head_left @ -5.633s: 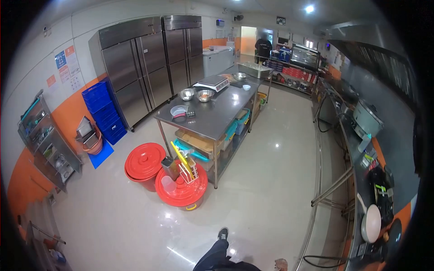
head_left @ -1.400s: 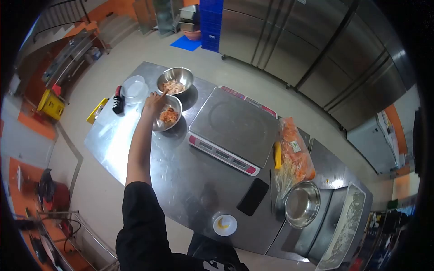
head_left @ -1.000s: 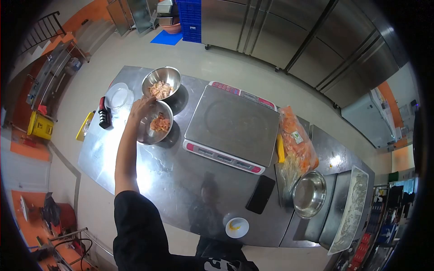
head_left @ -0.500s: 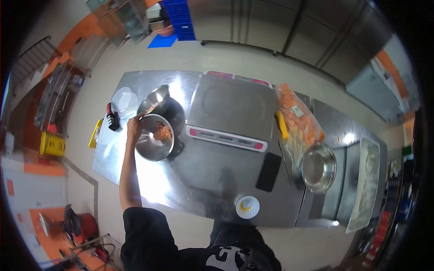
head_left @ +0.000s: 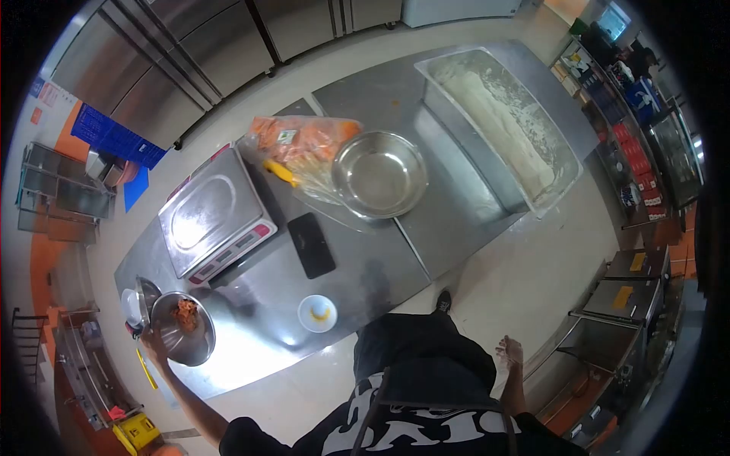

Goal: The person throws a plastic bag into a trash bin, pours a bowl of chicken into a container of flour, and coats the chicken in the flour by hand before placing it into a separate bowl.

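At the table's left end, my left hand [head_left: 156, 346] grips the rim of a steel mixing bowl [head_left: 201, 343]. Chopped reddish-orange food [head_left: 185, 314] lies inside, against the far side. A second steel bowl [head_left: 147, 292] sits tight against the first one, partly hidden behind it. Out past the table's front edge, my right hand [head_left: 511, 352] hangs over the floor at my side. Its fingers are apart, holding nothing, and look smeared with something pale.
A flat scale [head_left: 213, 213], dark phone [head_left: 311, 245] and small white bowl [head_left: 317, 313] with yellow residue are on the steel table. Beyond are a bag of orange pieces [head_left: 304, 140], a yellow-handled tool [head_left: 280, 172], a steel basin [head_left: 380, 175] and a long tub [head_left: 437, 95] holding pale dough.
My view has swung right, bringing the whole tub and my right hand into sight. My left hand stays at the mixing bowl; the second bowl, tilted up before, now sits lower beside it.
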Action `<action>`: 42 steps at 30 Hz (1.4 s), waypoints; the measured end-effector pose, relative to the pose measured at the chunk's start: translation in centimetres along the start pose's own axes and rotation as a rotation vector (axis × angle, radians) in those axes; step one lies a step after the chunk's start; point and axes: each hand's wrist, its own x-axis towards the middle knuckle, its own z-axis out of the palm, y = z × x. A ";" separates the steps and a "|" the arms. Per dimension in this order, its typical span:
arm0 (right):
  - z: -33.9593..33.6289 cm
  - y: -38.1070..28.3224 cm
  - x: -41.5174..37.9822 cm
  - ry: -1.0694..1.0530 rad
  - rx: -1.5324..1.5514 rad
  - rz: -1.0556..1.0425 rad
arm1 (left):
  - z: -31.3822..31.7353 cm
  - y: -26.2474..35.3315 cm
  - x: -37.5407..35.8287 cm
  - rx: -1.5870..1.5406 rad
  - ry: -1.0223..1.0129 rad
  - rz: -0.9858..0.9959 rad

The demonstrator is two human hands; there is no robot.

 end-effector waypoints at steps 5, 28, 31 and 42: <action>-5.0 1.5 6.4 -0.048 0.068 -0.026 | -8.9 13.9 -9.7 -0.153 0.132 0.100; -22.4 3.0 22.9 -0.131 0.236 0.014 | 3.5 76.3 -30.9 -0.390 -0.360 0.595; -23.2 6.6 23.2 -0.157 0.139 -0.101 | 4.8 77.3 -28.8 -0.369 -0.305 0.644; -20.8 -4.4 21.0 -0.016 0.124 -0.236 | 9.7 77.9 -22.3 -0.400 -0.166 0.608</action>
